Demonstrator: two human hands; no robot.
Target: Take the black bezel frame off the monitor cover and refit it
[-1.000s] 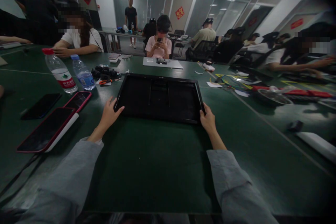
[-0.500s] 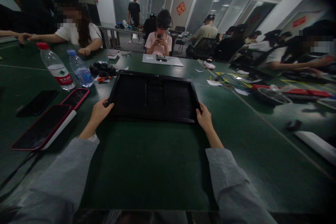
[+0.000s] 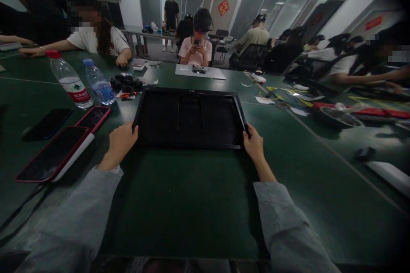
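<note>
A wide black rectangular frame [image 3: 190, 120], with a raised rim and a recessed middle, lies on the green table [image 3: 185, 204] in front of me. My left hand [image 3: 122, 145] grips its left edge near the front corner, fingers closed and partly hidden by the rim. On the opposite edge, my right hand [image 3: 254, 143] is closed round the rim near the front right corner. A thin bright strip shows along the frame's inner right side.
To the left are two water bottles [image 3: 72, 81], phones [image 3: 54, 153] and a dark cluster of parts [image 3: 126, 82]. Beyond the frame lies a white board [image 3: 200, 71]. Cables [image 3: 285, 96] and a bowl [image 3: 341, 116] lie right. Several people sit around.
The bright strip along the frame's right inner side shows more, and a gap seems to have opened there. My right hand sits slightly further right. Both hands keep their grip.
</note>
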